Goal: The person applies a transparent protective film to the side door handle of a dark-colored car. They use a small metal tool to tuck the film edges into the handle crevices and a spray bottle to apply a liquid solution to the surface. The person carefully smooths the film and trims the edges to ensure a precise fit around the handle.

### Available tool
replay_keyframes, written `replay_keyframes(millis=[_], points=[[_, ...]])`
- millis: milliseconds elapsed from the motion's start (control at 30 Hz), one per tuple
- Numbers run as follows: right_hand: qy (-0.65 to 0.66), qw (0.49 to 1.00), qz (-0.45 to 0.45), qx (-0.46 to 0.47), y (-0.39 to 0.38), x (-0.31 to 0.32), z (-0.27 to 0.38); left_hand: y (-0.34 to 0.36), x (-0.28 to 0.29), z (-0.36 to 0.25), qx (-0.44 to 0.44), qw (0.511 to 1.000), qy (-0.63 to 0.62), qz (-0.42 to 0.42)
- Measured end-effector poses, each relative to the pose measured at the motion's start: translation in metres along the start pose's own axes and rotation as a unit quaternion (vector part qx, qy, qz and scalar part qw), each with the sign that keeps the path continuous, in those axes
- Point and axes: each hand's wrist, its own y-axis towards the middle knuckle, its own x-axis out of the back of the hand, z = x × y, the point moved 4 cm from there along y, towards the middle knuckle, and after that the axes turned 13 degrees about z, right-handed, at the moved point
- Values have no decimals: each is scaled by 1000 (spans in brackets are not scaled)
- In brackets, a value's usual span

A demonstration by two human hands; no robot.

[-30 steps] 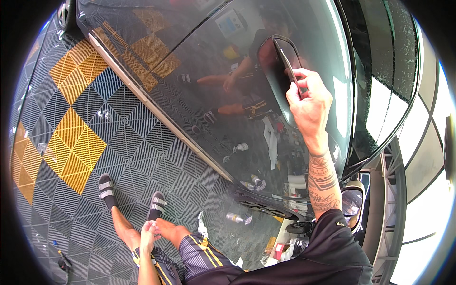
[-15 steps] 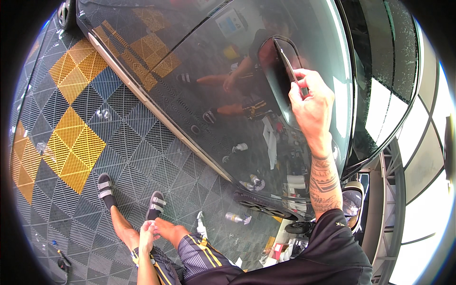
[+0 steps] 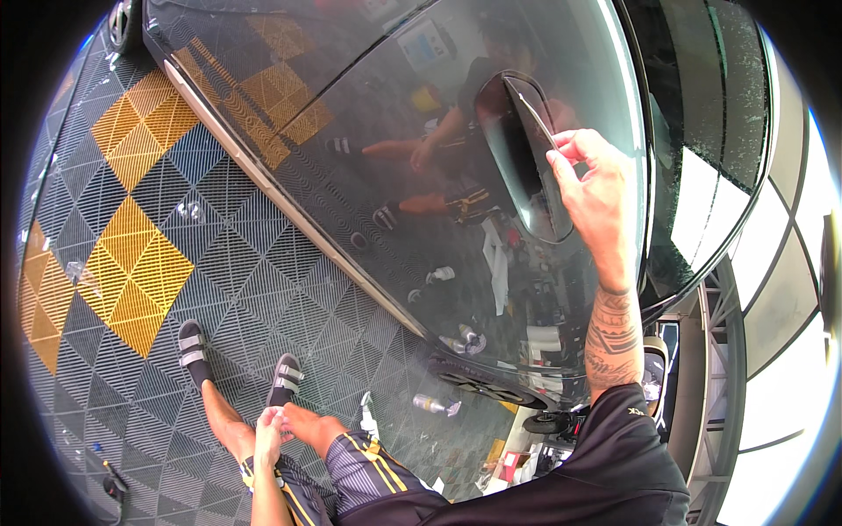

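Observation:
A dark grey car door (image 3: pixel 395 175) fills the middle of the view, glossy and full of reflections. Set into it is an oval door-handle recess (image 3: pixel 524 162) with a dark outline. My right hand (image 3: pixel 596 188) is at the right side of this recess, thumb and fingers pinched on the lower end of a thin strip (image 3: pixel 537 117) with a pale edge. The strip's upper end meets the top of the recess; whether it is attached there I cannot tell. My left hand (image 3: pixel 268 431) rests by my knee, its fingers closed together; what they hold, if anything, is hidden.
The car's light lower sill (image 3: pixel 263 180) runs diagonally above a floor of grey and yellow ribbed tiles (image 3: pixel 139 276). A bottle (image 3: pixel 430 403) lies near the wheel (image 3: pixel 482 383). Wet-looking side windows (image 3: pixel 710 167) are at the right. Boxes and small items (image 3: pixel 517 460) stand at the lower right.
My right hand has moved a little right and away from the recess, uncovering more of its lower part. The strip's held end has shifted with it. My left hand has stayed put.

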Motion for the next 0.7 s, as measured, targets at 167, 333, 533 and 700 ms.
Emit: replay_keyframes(millis=[167,333,533,700], points=[[-4,1000,9,7,1,2,-1,1,1,1,-7,1000,6,1],[-4,1000,15,11,2,2,-4,-2,-3,-4,2,1000,-4,2],[-33,999,17,-3,3,9,-6,1,1,1,-2,1000,-8,4],[-47,999,19,17,5,13,-9,4,3,3,-6,1000,-2,6]])
